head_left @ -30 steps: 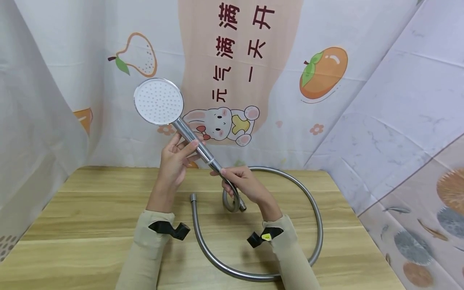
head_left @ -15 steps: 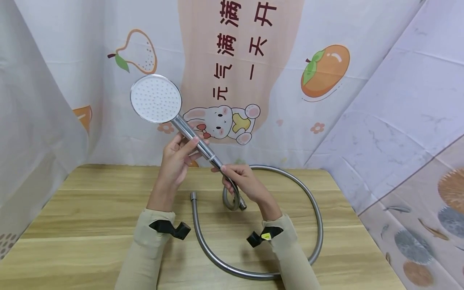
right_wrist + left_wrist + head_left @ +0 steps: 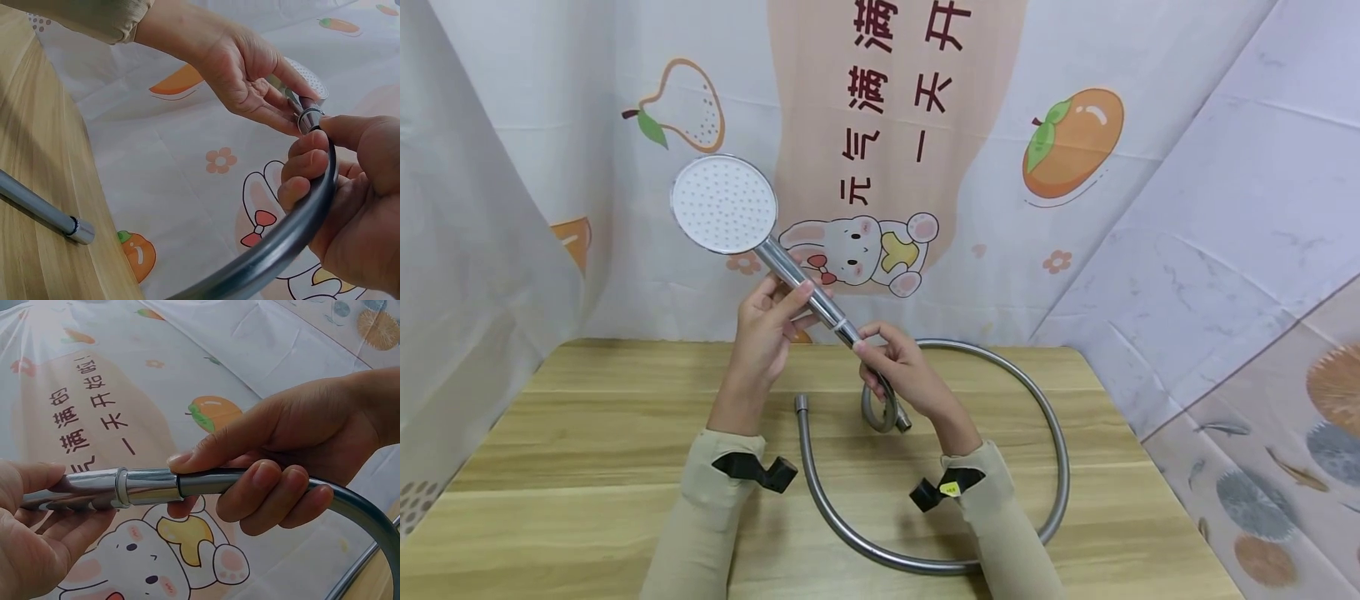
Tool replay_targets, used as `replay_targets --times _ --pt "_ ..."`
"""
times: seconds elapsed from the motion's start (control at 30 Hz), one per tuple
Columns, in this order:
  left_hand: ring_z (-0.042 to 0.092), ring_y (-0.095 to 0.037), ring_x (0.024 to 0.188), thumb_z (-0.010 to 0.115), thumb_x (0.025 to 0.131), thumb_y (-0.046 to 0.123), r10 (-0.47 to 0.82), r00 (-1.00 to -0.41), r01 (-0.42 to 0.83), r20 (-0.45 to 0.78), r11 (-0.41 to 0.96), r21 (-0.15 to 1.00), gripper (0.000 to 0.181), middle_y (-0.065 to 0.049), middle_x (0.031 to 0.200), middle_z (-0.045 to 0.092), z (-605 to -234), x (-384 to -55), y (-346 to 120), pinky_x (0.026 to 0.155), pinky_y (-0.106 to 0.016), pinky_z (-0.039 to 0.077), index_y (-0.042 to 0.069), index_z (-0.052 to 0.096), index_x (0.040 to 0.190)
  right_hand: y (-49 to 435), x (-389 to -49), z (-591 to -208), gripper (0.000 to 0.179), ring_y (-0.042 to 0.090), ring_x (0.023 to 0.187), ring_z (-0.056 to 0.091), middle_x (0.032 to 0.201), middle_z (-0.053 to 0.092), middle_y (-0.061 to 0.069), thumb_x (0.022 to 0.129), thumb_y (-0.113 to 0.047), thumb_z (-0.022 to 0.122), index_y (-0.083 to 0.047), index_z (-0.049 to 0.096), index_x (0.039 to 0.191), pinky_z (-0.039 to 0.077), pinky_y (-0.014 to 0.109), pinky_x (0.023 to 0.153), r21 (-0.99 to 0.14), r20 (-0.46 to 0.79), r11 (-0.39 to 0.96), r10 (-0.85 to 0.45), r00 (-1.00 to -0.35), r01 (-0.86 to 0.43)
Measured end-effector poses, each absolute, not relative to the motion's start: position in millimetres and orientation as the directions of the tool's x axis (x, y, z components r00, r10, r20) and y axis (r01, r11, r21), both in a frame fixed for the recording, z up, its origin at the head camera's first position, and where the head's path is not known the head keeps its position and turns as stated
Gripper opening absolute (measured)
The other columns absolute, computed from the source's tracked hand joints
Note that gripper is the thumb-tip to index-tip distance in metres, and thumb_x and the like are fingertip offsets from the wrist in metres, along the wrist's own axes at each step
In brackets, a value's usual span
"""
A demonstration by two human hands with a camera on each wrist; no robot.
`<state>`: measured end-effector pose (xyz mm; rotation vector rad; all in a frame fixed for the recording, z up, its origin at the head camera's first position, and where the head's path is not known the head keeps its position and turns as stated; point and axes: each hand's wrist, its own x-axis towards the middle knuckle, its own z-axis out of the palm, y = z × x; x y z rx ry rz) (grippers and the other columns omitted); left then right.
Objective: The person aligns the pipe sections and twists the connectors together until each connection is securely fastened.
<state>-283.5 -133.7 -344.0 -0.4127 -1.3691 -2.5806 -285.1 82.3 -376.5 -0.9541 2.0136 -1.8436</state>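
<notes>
A chrome shower head [image 3: 724, 204] with a round white spray face slants up to the left in the head view. My left hand [image 3: 758, 333] holds its handle [image 3: 784, 263], thumb in front and fingers behind. At the handle's lower end, a metal connector [image 3: 153, 485] meets a pale ring in the left wrist view. My right hand [image 3: 910, 375] grips the grey metal hose [image 3: 275, 250] right at this connector, thumb on the joint and other fingers curled round the hose. Below that hand the hose bends into a small loop.
More grey hose [image 3: 1060, 450] lies in a wide curve on the wooden table [image 3: 587, 467], passing under the right forearm. One metal hose end [image 3: 801, 403] points away from me; another metal end [image 3: 904, 422] shows beside the small loop. A printed curtain [image 3: 970, 275] hangs behind the table.
The right index finger has lifted from beneath the joint to above and behind it. The left hand's grip looks the same, and the shower head has shifted slightly up.
</notes>
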Motion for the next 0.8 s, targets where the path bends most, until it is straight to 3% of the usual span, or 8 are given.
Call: replay_targets --times 0.37,0.57,0.8 --pt "0.076 -0.017 0.096 0.062 0.1 0.002 -0.032 -0.942 0.297 0.334 -0.539 0.788 0.052 -0.008 0.112 0.063 -342.9 -283.0 -132.0 0.089 -0.038 0.061 0.002 0.046 0.149 86.7 -287.7 -376.9 0.022 0.011 0.047 0.043 0.063 0.047 0.004 0.11 -0.025 0.048 -0.006 0.059 0.113 0.04 0.024 0.043 -0.931 0.303 -0.019 -0.6 -0.74 -0.365" --pt "0.076 -0.018 0.097 0.063 0.099 0.003 -0.031 -0.945 0.287 0.325 -0.556 0.78 0.051 -0.012 0.114 0.064 -343.9 -282.8 -130.7 0.091 -0.039 0.06 0.004 0.047 0.148 86.3 -285.5 -375.5 0.026 0.01 0.048 0.04 0.063 0.044 0.001 0.111 -0.023 0.044 -0.001 0.058 0.112 0.036 0.023 0.042 -0.946 0.274 -0.021 -0.585 -0.764 -0.323" --pt "0.075 -0.017 0.096 0.062 0.099 0.001 -0.057 -0.941 0.306 0.333 -0.563 0.768 0.045 -0.008 0.111 0.065 -344.5 -283.8 -128.0 0.09 -0.039 0.06 0.006 0.05 0.142 84.1 -284.3 -373.7 0.038 0.01 0.048 0.033 0.064 0.039 -0.001 0.112 -0.026 0.038 0.005 0.06 0.118 0.031 0.023 0.042 -0.959 0.251 -0.042 -0.578 -0.776 -0.279"
